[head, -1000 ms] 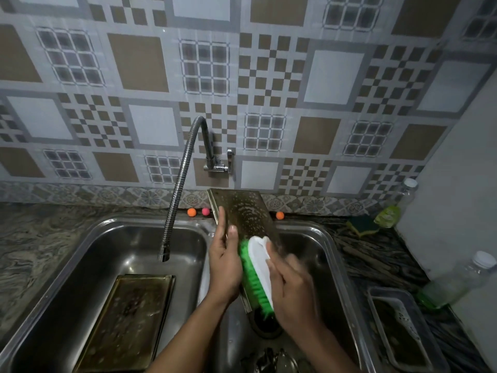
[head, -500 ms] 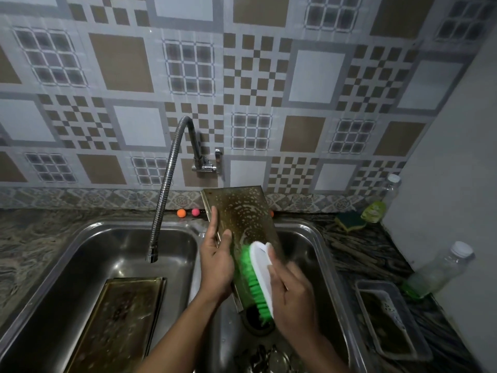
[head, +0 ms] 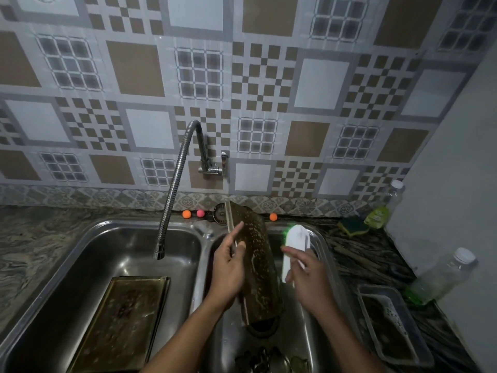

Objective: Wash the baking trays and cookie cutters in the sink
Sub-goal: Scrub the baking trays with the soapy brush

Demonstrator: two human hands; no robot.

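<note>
We look down on a steel double sink (head: 80, 249) that fills the lower half of the frame, below a wall of brown, grey and white patterned tiles. In the lower centre, over the right basin, our left hand (head: 228, 267) grips the left edge of a soapy baking tray (head: 255, 262), thumb curled onto its face and forefinger stretched up along it; the tray stands tilted on its short end near the drain. Just to its right, our right hand (head: 309, 275) holds a white scrubbing brush (head: 294, 243) with green bristles, fingers wrapped round its lower end, though motion blur makes the exact grasp hard to read; the brush is apart from the tray. A second baking tray (head: 126, 316) lies flat in the left basin at lower left, under a flexible tap (head: 172, 189). At the bottom centre, dark shapes that may be cookie cutters (head: 263, 359) sit in the right basin. At the right of the frame, the counter bears a sponge (head: 352, 227), two bottles (head: 443, 275) and a clear plastic container (head: 392, 324).
</note>
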